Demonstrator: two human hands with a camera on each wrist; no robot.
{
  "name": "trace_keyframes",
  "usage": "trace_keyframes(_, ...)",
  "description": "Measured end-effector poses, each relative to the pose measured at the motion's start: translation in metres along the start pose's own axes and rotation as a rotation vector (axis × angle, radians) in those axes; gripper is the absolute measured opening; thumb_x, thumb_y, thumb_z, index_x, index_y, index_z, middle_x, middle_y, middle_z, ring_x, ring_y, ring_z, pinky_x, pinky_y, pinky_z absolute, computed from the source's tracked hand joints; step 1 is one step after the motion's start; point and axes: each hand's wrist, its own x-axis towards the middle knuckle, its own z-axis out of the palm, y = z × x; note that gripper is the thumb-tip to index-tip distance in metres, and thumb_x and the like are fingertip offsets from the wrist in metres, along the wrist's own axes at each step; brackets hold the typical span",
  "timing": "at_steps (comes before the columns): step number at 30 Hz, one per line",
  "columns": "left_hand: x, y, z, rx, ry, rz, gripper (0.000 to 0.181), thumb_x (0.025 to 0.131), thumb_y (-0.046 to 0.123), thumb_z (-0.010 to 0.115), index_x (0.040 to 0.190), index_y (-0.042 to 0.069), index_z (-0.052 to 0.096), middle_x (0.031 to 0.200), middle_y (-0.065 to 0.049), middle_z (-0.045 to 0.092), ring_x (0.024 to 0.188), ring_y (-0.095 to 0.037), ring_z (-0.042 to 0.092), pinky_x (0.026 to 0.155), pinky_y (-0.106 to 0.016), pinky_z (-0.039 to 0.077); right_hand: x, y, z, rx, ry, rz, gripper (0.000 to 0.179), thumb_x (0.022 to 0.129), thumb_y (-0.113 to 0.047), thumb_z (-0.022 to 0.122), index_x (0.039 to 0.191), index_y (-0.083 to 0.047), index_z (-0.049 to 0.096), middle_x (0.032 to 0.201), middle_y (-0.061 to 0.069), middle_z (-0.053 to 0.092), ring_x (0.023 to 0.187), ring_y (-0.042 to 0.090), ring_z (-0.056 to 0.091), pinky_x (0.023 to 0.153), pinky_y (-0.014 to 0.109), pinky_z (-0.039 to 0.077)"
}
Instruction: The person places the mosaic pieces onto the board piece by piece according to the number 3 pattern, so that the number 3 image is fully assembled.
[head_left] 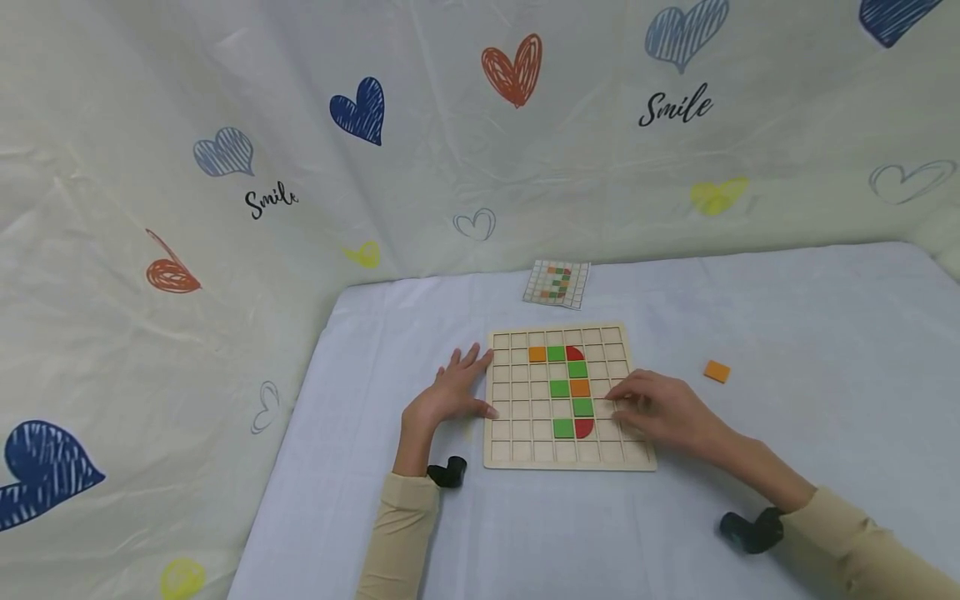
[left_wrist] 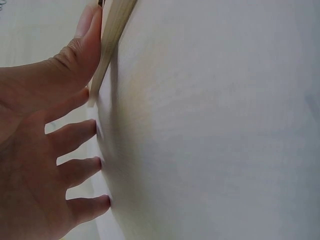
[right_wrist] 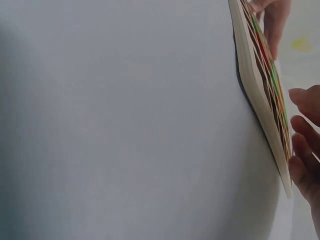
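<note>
Hands (head_left: 450, 396) (head_left: 660, 410) flank flat square grid board (head_left: 510, 454).

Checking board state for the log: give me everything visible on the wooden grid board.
The wooden grid board is pale, square and thin, and lies flat on the light cloth-covered table. Green, orange and red tiles fill nine cells in a curving figure. The left hand touches its left edge; the right hand rests fingertips on its right side.

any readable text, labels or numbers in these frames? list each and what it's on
"Smile" – black script on the backdrop sheet, upper right.
"Smile" – same sheet, left, last letter partly lost in a fold.
Pattern card: coloured squares only, no text legible.
Grid board, tiles: no markings visible.
Wrist views: none.
</note>
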Motion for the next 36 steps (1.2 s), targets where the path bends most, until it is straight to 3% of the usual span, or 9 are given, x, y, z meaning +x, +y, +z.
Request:
trace_keyframes(7, 0.0, 0.0, 0.0, 0.0, 0.001, 0.003, 0.103, 0.083, 0.026, 0.086, 0.165, 0.019, 0.025, 0.174, -0.006, 0.009, 0.161, -0.033, -0.003, 0.129, -0.059, 0.005, -0.005, 0.012, -0.009, -0.044, 0.061, -0.007, 0.032, 0.074, 0.0, 0.089, 0.102, -0.011, 0.077, 0.094, -0.006, 0.073, 0.078, 0.009, 0.058, 0.065, 0.022, 0.052)
trace_keyframes(12, 0.001, 0.001, 0.0, 0.002, -0.002, 0.005, 0.103, 0.083, 0.026, 0.086, 0.165, 0.019, 0.025, 0.174, -0.005, 0.008, 0.161, -0.033, -0.004, 0.129, -0.058, 0.005, -0.01, 0.018, -0.02, -0.087, 0.092, 0.035, 0.033, 0.073, 0.002, 0.089, 0.102, -0.009, 0.077, 0.095, -0.003, 0.073, 0.079, 0.012, 0.059, 0.066, 0.022, 0.052)
trace_keyframes(24, 0.0, -0.001, 0.001, 0.008, 0.004, 0.002, 0.102, 0.084, 0.027, 0.086, 0.165, 0.019, 0.025, 0.174, -0.007, 0.009, 0.161, -0.033, -0.003, 0.129, -0.058, 0.006, -0.014, 0.039, -0.032, -0.205, 0.251, 0.06, 0.04, 0.069, 0.002, 0.091, 0.105, -0.003, 0.074, 0.098, 0.011, 0.069, 0.074, 0.019, 0.058, 0.06, 0.027, 0.051)
trace_keyframes(31, 0.001, -0.003, 0.002, 0.014, 0.003, 0.004, 0.102, 0.084, 0.028, 0.086, 0.165, 0.018, 0.025, 0.174, -0.007, 0.009, 0.161, -0.034, -0.002, 0.129, -0.059, 0.006, -0.02, 0.053, -0.039, -0.224, 0.259, 0.115, 0.034, 0.074, 0.003, 0.087, 0.105, -0.001, 0.075, 0.099, 0.015, 0.07, 0.074, 0.018, 0.056, 0.063, 0.018, 0.045)
trace_keyframes(36, 0.001, -0.002, 0.002, 0.008, 0.004, 0.007, 0.102, 0.084, 0.027, 0.086, 0.165, 0.018, 0.025, 0.174, -0.007, 0.009, 0.161, -0.034, -0.003, 0.129, -0.059, 0.005, -0.024, 0.06, -0.045, -0.244, 0.254, 0.146, 0.031, 0.076, 0.004, 0.085, 0.105, 0.002, 0.075, 0.097, 0.018, 0.069, 0.075, 0.023, 0.056, 0.064, 0.03, 0.045)
